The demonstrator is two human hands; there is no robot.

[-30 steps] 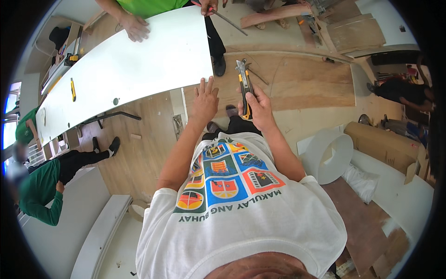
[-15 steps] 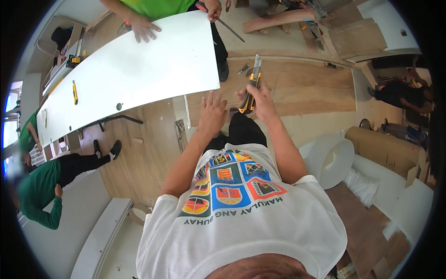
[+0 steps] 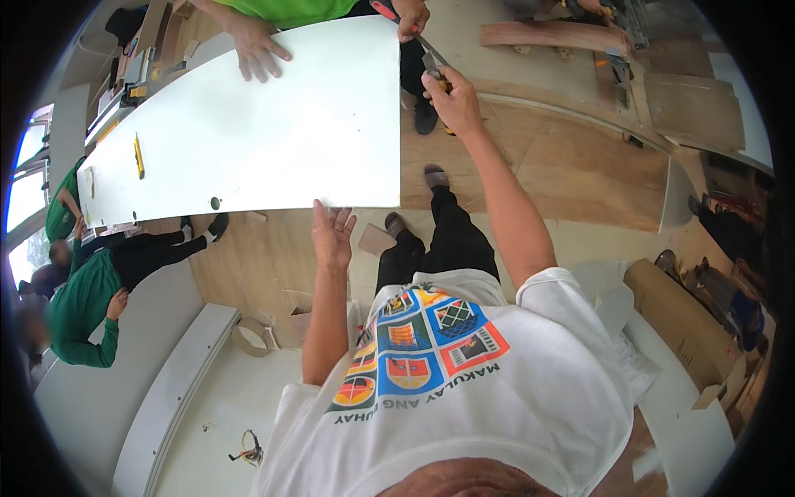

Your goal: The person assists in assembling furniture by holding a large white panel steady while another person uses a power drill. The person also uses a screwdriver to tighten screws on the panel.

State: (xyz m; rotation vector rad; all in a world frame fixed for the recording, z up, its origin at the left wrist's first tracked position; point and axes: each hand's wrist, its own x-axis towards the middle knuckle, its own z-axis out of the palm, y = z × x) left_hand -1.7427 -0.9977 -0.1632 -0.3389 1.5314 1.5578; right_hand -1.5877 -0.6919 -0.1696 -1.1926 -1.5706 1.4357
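A long white panel (image 3: 315, 124) stretches from the centre to the far left. At its near edge, by the right corner, my left hand (image 3: 333, 238) has its fingers apart, the tips meeting the edge; whether they bear on it I cannot tell. My right hand (image 3: 455, 106), beyond the panel's right end, is closed around a yellow-and-black utility knife (image 3: 445, 85), its blade pointing away and partly hidden by fingers. Across the panel, a co-worker's hand (image 3: 258, 51) lies flat on the top. That person's other hand (image 3: 411, 16) holds a red-handled file (image 3: 385, 10), its shaft near my knife.
Another yellow cutter (image 3: 138, 157) lies on the panel's left part. People in green (image 3: 87, 302) stand at the left. A plywood sheet (image 3: 563, 157) covers the floor at right, with a curved wooden piece (image 3: 551, 35) behind. White boards (image 3: 178, 398) lean at the lower left.
I have stepped toward the panel's right end. My right hand has moved forward with the utility knife, close to the co-worker's file. My left hand has turned and come to the panel's near edge.
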